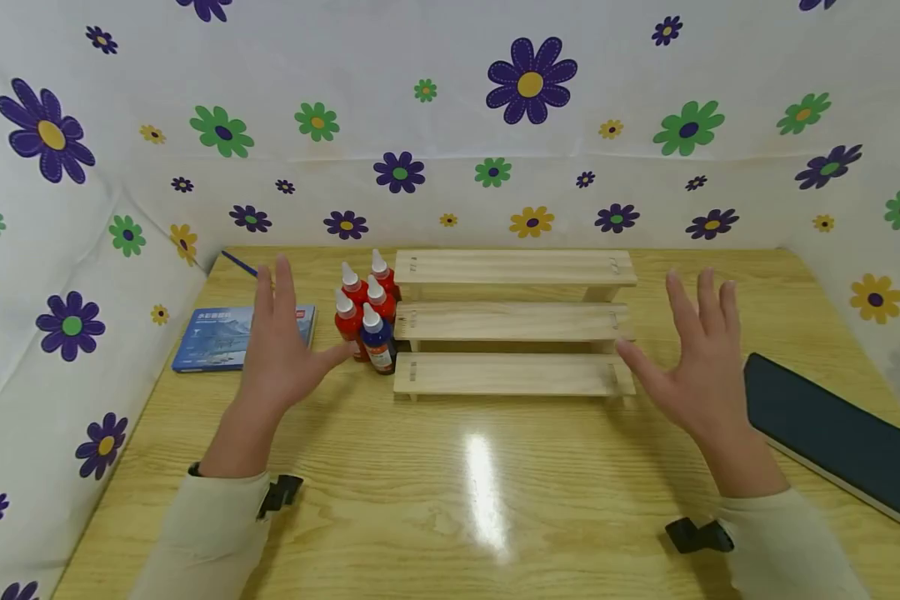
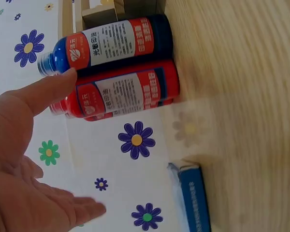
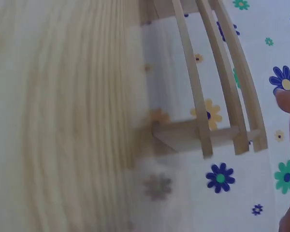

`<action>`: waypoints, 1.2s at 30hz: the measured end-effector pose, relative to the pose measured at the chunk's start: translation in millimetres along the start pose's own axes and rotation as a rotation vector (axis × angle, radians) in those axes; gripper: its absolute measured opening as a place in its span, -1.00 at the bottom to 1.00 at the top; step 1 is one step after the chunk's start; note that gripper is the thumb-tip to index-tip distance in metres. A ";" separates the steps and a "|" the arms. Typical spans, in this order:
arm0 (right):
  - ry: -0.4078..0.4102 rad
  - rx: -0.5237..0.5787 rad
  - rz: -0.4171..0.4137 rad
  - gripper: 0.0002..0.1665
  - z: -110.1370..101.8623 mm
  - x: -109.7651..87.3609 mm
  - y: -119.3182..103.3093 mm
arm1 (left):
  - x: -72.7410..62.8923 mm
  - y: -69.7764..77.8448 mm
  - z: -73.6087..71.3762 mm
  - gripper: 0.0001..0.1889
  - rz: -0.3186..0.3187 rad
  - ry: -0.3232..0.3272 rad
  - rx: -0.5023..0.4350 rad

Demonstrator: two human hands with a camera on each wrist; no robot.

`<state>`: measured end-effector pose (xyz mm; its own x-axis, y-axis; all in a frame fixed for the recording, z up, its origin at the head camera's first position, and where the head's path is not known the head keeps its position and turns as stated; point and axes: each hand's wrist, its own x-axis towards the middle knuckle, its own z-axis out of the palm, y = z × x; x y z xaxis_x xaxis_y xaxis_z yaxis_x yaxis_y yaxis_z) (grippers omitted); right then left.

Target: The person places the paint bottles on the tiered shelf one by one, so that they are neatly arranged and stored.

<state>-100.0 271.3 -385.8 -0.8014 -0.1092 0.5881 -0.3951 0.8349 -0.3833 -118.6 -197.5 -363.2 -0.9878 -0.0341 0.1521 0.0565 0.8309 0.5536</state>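
My left hand [image 1: 277, 367] is held up with straight fingers and its thumb spread toward a cluster of bottles. In that cluster stand several red paint bottles [image 1: 348, 323] and one blue paint bottle [image 1: 378, 342], all with white pointed caps. The left wrist view shows the thumb overlapping the blue bottle [image 2: 118, 43] near its neck. A three-tier wooden shelf [image 1: 513, 375] stands just right of the bottles. My right hand [image 1: 701, 375] is raised at the shelf's right end, fingers spread, holding nothing. Only part of that hand shows at the edge of the right wrist view.
A flat blue box [image 1: 212, 342] with a mountain picture lies left, partly behind my left hand. Behind it lies a slim blue stick [image 1: 238, 263]. A long dark slab [image 1: 832, 425] rests at the right. Flower-print cloth [image 1: 450, 125] walls the wooden table [image 1: 390, 517].
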 end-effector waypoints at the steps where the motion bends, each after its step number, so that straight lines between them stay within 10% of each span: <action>1: 0.004 0.083 0.026 -0.01 3.0 -0.7 -1.5 | 1.1 0.1 0.9 0.34 -0.007 -0.010 -0.047; 11: -0.043 0.816 0.400 -0.27 26.6 2.5 -19.1 | 4.7 -1.1 13.1 -0.24 -0.117 -0.016 -0.483; 36: -0.177 0.935 0.487 -0.39 40.4 -1.5 -5.3 | 9.3 -7.8 16.5 -0.57 -0.097 -0.096 -0.521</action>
<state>-114.8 245.2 -413.5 -0.9898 -0.0152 0.1420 -0.1427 0.0725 -0.9871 -130.6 -195.2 -379.6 -0.9995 -0.0265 0.0180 0.0046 0.4398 0.8981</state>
